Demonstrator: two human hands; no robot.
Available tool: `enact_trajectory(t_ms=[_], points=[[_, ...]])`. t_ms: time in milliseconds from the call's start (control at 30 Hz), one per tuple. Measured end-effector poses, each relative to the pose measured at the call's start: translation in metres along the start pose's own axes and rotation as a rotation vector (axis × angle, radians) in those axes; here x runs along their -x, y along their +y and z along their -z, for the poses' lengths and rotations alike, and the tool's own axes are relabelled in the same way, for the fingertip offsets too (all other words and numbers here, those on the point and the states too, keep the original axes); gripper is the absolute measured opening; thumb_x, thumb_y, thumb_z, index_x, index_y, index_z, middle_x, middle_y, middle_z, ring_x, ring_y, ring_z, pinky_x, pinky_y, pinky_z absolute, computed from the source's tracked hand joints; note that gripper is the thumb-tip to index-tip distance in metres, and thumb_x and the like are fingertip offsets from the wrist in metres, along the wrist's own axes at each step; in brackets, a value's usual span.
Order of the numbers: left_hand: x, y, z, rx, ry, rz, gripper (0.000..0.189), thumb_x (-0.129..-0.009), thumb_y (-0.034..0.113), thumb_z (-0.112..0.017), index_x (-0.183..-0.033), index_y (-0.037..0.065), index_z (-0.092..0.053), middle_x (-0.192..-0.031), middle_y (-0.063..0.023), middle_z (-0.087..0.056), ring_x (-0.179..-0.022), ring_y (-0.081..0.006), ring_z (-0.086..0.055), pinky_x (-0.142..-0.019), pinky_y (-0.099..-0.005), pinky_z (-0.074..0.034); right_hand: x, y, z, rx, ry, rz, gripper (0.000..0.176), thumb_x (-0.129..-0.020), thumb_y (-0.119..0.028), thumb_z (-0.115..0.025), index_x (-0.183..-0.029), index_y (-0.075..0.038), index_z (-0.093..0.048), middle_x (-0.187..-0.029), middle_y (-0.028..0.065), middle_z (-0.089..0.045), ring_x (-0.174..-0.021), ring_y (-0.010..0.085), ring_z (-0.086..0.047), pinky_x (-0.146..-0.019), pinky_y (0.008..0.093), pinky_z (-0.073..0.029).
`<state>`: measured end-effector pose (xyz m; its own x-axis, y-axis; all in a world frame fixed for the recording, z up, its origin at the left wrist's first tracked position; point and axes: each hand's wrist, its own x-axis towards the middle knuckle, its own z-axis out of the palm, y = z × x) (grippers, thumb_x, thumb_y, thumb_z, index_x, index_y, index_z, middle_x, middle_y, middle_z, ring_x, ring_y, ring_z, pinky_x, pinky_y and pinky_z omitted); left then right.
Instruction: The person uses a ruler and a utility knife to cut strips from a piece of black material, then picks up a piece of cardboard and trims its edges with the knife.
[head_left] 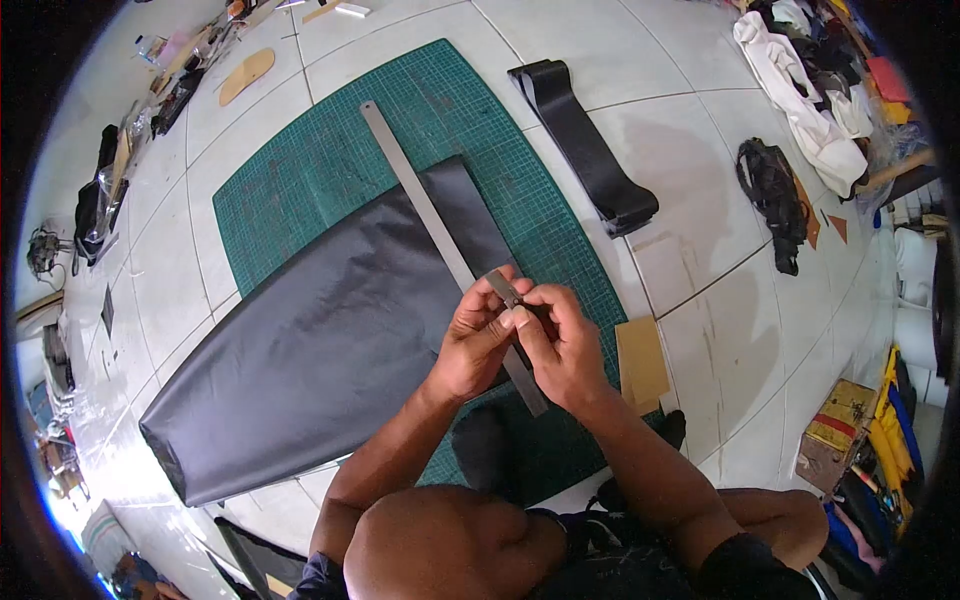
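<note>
My left hand (474, 342) and my right hand (562, 346) meet in front of me, fingertips pinched together. Between them is a small, flat, grey-brown metal-looking piece (502, 287); its kind is not clear and its lower part is covered by my fingers. Both hands are closed on it. Beneath them a long steel ruler (420, 200) lies slantwise across a folded sheet of black material (310, 350). The sheet rests partly on a green cutting mat (330, 150) with grid lines, and partly on the floor.
A folded black strip (585, 145) lies right of the mat. A brown cardboard piece (641, 362) sits at the mat's right edge. Farther right are a crumpled black item (772, 200) and white cloth (800, 100). A tan oval piece (247, 77) lies on the tiled floor (690, 270).
</note>
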<state>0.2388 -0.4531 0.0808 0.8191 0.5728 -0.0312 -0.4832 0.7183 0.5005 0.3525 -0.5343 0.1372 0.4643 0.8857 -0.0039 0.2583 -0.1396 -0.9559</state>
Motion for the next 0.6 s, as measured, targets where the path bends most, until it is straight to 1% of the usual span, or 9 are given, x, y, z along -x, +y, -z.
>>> enact_trajectory(t_ms=[100, 200, 300, 367, 467, 567, 600], points=[[0.0001, 0.0004, -0.0005, 0.000, 0.020, 0.001, 0.047, -0.101, 0.002, -0.049, -0.146, 0.012, -0.042, -0.137, -0.0048, -0.056, -0.124, -0.0188, -0.055, -0.107, -0.0386, -0.045, -0.0005, -0.0036, -0.0010, -0.025, -0.002, -0.028, 0.022, -0.097, -0.009, -0.061, -0.116, -0.001, -0.053, -0.107, 0.0082, -0.061, -0.091, 0.0116, -0.061, -0.075, 0.0265, -0.052], [0.0011, -0.0012, 0.0009, 0.016, 0.037, 0.026, 0.047, -0.101, 0.002, -0.049, -0.146, 0.012, -0.042, -0.135, -0.0061, -0.057, -0.124, -0.0196, -0.055, -0.106, -0.0386, -0.045, -0.0010, -0.0028, -0.0015, -0.056, 0.004, -0.032, 0.026, -0.097, -0.014, -0.059, -0.118, 0.000, -0.053, -0.107, 0.0169, -0.066, -0.094, 0.0285, -0.069, -0.079, 0.0379, -0.054], [0.0017, -0.0007, 0.0036, 0.029, 0.043, 0.051, 0.046, -0.101, 0.004, -0.049, -0.146, 0.011, -0.043, -0.134, -0.0085, -0.058, -0.123, -0.0210, -0.056, -0.106, -0.0389, -0.045, -0.0003, 0.0048, -0.0067, -0.069, 0.044, -0.004, 0.025, -0.096, -0.013, -0.060, -0.117, 0.000, -0.054, -0.104, 0.0164, -0.066, -0.091, 0.0275, -0.069, -0.077, 0.0373, -0.054], [0.0015, 0.0025, 0.0010, 0.062, 0.059, 0.064, 0.045, -0.102, 0.005, -0.049, -0.146, 0.011, -0.043, -0.134, -0.0101, -0.058, -0.122, -0.0221, -0.057, -0.106, -0.0393, -0.045, -0.0002, -0.0002, -0.0046, -0.005, 0.020, -0.013, 0.025, -0.095, -0.013, -0.061, -0.116, -0.001, -0.054, -0.104, 0.0165, -0.066, -0.090, 0.0277, -0.069, -0.077, 0.0371, -0.054], [0.0032, 0.0014, 0.0021, 0.061, 0.006, 0.047, 0.044, -0.102, 0.006, -0.048, -0.146, 0.010, -0.043, -0.133, -0.0110, -0.058, -0.120, -0.0229, -0.058, -0.104, -0.0393, -0.046, -0.0008, -0.0023, -0.0020, 0.031, -0.020, -0.040, 0.026, -0.094, -0.013, -0.061, -0.116, -0.002, -0.054, -0.103, 0.0164, -0.065, -0.089, 0.0287, -0.069, -0.077, 0.0374, -0.054], [0.0038, -0.0022, 0.0084, 0.011, 0.046, 0.065, 0.045, -0.102, 0.006, -0.048, -0.145, 0.014, -0.043, -0.128, -0.0098, -0.059, -0.113, -0.0259, -0.061, -0.099, -0.0432, -0.051, -0.0001, -0.0003, -0.0017, 0.029, -0.028, -0.057, 0.026, -0.093, -0.013, -0.062, -0.116, -0.002, -0.054, -0.102, 0.0159, -0.066, -0.090, 0.0300, -0.070, -0.077, 0.0382, -0.054], [0.0033, -0.0023, 0.0080, 0.017, 0.051, 0.066, 0.045, -0.101, 0.006, -0.049, -0.145, 0.014, -0.043, -0.128, -0.0098, -0.058, -0.113, -0.0260, -0.061, -0.099, -0.0434, -0.051, 0.0002, 0.0010, -0.0019, 0.027, -0.029, -0.058, 0.027, -0.093, -0.013, -0.062, -0.116, -0.002, -0.054, -0.102, 0.0157, -0.066, -0.090, 0.0304, -0.070, -0.077, 0.0384, -0.054]])
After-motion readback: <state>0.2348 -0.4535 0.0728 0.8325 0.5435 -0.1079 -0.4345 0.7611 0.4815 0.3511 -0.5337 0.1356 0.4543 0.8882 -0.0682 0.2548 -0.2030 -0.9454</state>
